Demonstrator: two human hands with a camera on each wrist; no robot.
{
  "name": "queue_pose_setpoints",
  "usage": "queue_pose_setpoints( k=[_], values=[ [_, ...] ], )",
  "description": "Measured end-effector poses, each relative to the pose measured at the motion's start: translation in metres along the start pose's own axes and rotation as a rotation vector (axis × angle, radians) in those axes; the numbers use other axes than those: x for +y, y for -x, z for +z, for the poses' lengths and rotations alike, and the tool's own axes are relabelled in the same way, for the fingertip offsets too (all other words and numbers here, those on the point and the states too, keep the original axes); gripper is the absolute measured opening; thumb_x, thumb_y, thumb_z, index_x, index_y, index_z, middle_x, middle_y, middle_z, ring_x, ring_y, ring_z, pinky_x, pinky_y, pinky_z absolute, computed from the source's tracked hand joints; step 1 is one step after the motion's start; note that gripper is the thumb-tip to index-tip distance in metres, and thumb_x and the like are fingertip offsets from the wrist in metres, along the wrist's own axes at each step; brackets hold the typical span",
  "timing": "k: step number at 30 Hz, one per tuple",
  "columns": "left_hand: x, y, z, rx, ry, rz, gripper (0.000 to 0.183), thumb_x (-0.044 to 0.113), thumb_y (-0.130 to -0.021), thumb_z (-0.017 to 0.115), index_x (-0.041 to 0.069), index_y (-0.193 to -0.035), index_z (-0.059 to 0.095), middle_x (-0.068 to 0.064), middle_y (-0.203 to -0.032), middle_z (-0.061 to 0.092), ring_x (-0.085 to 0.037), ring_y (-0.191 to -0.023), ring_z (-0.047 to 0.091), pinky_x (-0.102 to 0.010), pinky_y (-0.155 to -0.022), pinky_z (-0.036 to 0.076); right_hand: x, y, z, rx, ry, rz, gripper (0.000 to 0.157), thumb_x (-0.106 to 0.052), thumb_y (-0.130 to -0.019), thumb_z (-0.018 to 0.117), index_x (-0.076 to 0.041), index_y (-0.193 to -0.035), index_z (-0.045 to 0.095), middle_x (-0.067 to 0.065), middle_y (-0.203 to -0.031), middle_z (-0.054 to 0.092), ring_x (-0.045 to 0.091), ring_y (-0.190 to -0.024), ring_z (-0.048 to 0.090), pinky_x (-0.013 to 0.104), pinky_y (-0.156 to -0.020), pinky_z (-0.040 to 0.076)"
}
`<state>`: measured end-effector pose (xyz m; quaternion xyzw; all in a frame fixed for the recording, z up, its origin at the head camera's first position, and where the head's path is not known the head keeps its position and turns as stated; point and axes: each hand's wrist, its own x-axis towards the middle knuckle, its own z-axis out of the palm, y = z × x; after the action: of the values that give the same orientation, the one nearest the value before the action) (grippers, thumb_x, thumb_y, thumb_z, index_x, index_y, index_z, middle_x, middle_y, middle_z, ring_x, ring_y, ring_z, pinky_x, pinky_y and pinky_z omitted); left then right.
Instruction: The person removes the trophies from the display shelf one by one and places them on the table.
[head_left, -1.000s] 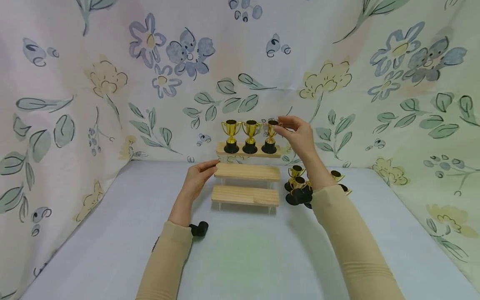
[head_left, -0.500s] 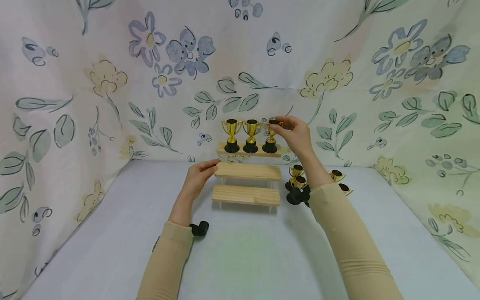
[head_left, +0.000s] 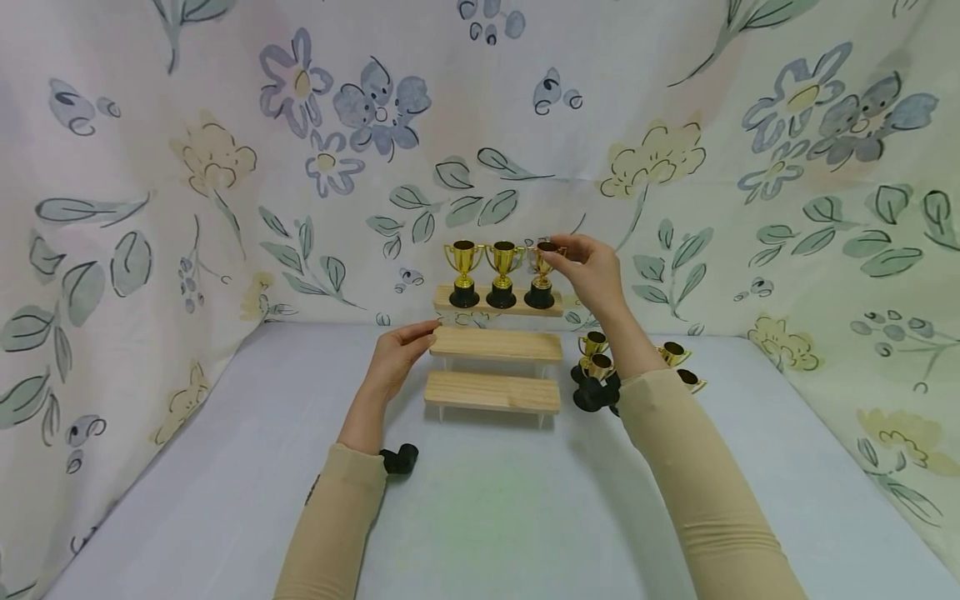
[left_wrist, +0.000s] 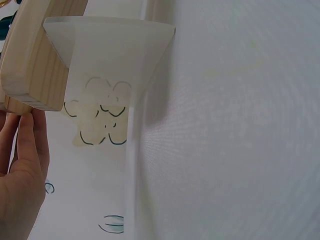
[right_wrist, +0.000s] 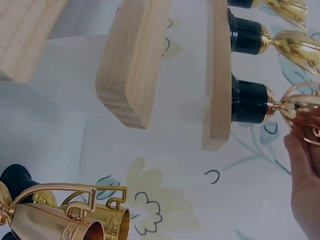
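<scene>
Three gold trophies with black bases stand upright in a row on the top wooden shelf (head_left: 444, 300). At the right end of that row, my right hand (head_left: 592, 271) pinches the cup of the rightmost trophy (head_left: 540, 292) between thumb and fingers. In the right wrist view, the base of this trophy (right_wrist: 252, 102) sits right at the board's surface, with the hand (right_wrist: 305, 187) at its cup. My left hand (head_left: 393, 360) touches the left end of the middle shelf (head_left: 495, 343) with fairly straight fingers. The left wrist view shows its fingertips (left_wrist: 27, 120) against a board's end.
Below the middle shelf is a lower wooden shelf (head_left: 491, 392) on pale supports. Several more trophies (head_left: 673, 353) stand on the white tabletop (head_left: 480, 517) to the right, partly hidden by my right arm. A floral cloth (head_left: 480, 108) hangs behind.
The right hand shifts very slightly left at the rightmost trophy and keeps its pinch. The left hand stays at the shelf's end.
</scene>
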<state>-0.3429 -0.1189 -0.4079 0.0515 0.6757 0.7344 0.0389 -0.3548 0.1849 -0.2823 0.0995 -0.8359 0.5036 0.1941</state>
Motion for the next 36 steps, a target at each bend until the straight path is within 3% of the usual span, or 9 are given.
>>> queue_pose_setpoints(
  k=[13,18,23,30,36],
  values=[
    [0.001,0.001,0.0,-0.002,-0.004,0.01,0.042,0.008,-0.098,0.059,-0.001,-0.139,0.054,-0.016,-0.148,0.05,0.002,-0.109,0.059,-0.033,-0.12,0.04,0.001,0.008,-0.007,0.028,-0.011,-0.03,0.041,-0.033,-0.093,0.07,-0.013,-0.128,0.066,0.012,-0.126,0.065,0.024,-0.113,0.061,0.045,-0.105,0.05],
    [0.001,0.002,0.0,0.002,0.015,0.011,0.041,0.007,-0.098,0.059,-0.002,-0.138,0.055,-0.017,-0.148,0.051,0.004,-0.106,0.061,-0.032,-0.12,0.04,0.002,0.011,-0.012,0.048,-0.016,-0.038,0.04,-0.034,-0.092,0.071,-0.014,-0.127,0.067,0.009,-0.121,0.066,0.009,-0.103,0.062,0.035,-0.096,0.053],
    [0.002,0.002,0.0,0.003,0.011,0.016,0.041,0.007,-0.098,0.059,-0.002,-0.137,0.055,-0.017,-0.148,0.052,0.004,-0.105,0.061,-0.028,-0.117,0.043,0.003,0.016,-0.018,0.063,-0.041,-0.033,0.041,-0.034,-0.091,0.072,-0.013,-0.126,0.067,-0.001,-0.112,0.068,-0.004,-0.095,0.058,0.025,-0.089,0.051],
    [0.002,0.002,-0.001,-0.002,0.01,0.021,0.041,0.008,-0.098,0.059,-0.002,-0.138,0.055,-0.017,-0.149,0.051,0.004,-0.105,0.061,-0.014,-0.104,0.049,0.003,0.026,-0.031,0.08,-0.072,-0.015,0.045,-0.036,-0.091,0.071,-0.011,-0.129,0.066,-0.017,-0.104,0.062,-0.003,-0.098,0.056,0.023,-0.089,0.049],
    [0.003,0.002,0.0,-0.011,0.015,0.014,0.042,0.008,-0.098,0.059,-0.002,-0.139,0.054,-0.016,-0.15,0.05,0.005,-0.106,0.061,-0.017,-0.108,0.048,0.002,0.037,-0.043,0.118,-0.071,-0.013,0.045,-0.039,-0.089,0.072,-0.013,-0.126,0.068,-0.023,-0.099,0.062,-0.001,-0.097,0.058,0.017,-0.081,0.048]
  ],
)
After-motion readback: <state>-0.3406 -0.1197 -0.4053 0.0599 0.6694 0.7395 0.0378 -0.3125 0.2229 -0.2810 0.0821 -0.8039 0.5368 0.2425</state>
